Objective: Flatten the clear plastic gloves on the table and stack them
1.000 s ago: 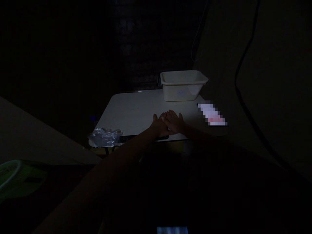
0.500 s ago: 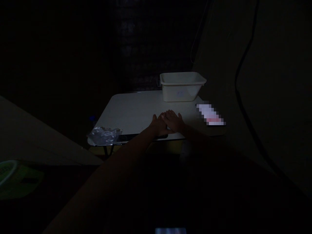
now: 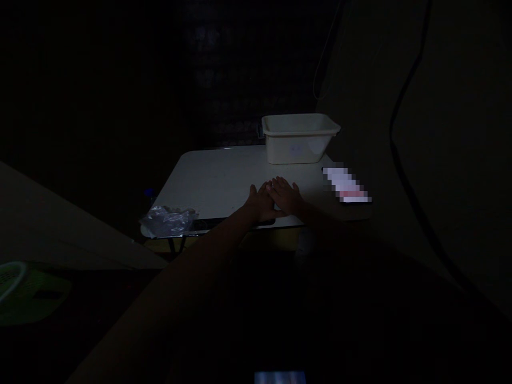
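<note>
In dim light, my left hand (image 3: 260,205) is stretched out over the front part of a white table (image 3: 216,178), its thumb apart from the fingers. My right hand (image 3: 286,196) lies beside it, its fingertips touching or overlapping the left fingers. Both hands are open and neither holds anything that I can see. Behind them stands a white plastic tub (image 3: 296,146). A lit phone-like screen (image 3: 346,185), blurred into blocks, lies to the right of my right hand.
Crumpled clear plastic (image 3: 170,220) lies on the table's front left corner, with a blue cap (image 3: 149,192) just past the edge. A green basket (image 3: 34,298) is at the lower left. A dark cable (image 3: 404,181) hangs down the right wall.
The view has shifted slightly, so the table and tub sit a little higher. My hands remain together in nearly the same place, with the fingertips overlapping slightly less.
</note>
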A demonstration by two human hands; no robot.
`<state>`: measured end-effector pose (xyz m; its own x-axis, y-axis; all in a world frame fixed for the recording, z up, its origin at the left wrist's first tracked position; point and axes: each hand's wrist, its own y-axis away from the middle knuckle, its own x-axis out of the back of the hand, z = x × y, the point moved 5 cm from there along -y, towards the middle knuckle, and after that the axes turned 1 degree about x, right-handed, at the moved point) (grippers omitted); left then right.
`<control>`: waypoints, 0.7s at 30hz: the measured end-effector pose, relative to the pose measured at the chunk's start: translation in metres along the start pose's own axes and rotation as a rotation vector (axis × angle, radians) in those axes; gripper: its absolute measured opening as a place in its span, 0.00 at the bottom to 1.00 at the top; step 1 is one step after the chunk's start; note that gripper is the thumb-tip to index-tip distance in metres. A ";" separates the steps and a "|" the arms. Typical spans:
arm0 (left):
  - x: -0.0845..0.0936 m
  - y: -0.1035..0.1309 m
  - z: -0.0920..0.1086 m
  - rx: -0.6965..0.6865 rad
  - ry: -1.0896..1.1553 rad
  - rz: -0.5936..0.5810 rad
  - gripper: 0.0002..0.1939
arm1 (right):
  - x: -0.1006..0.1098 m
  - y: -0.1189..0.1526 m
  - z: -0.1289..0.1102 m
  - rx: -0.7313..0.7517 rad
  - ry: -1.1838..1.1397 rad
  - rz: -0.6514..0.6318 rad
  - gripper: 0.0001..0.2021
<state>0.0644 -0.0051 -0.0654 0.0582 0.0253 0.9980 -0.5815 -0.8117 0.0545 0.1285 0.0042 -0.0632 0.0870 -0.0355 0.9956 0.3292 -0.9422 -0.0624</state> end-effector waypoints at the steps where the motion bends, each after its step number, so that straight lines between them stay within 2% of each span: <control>1: -0.001 0.000 0.000 0.004 -0.001 -0.001 0.40 | 0.000 0.000 0.000 0.006 0.003 -0.008 0.24; 15: 0.001 0.001 0.001 0.003 0.016 0.000 0.39 | 0.005 0.003 -0.001 0.000 0.003 0.009 0.23; 21: 0.002 0.004 0.002 -0.077 -0.015 0.034 0.35 | 0.006 0.004 0.000 0.037 0.009 0.018 0.23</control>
<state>0.0640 -0.0092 -0.0636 0.0493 -0.0106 0.9987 -0.6439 -0.7648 0.0236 0.1302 -0.0004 -0.0578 0.0852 -0.0556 0.9948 0.3621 -0.9284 -0.0829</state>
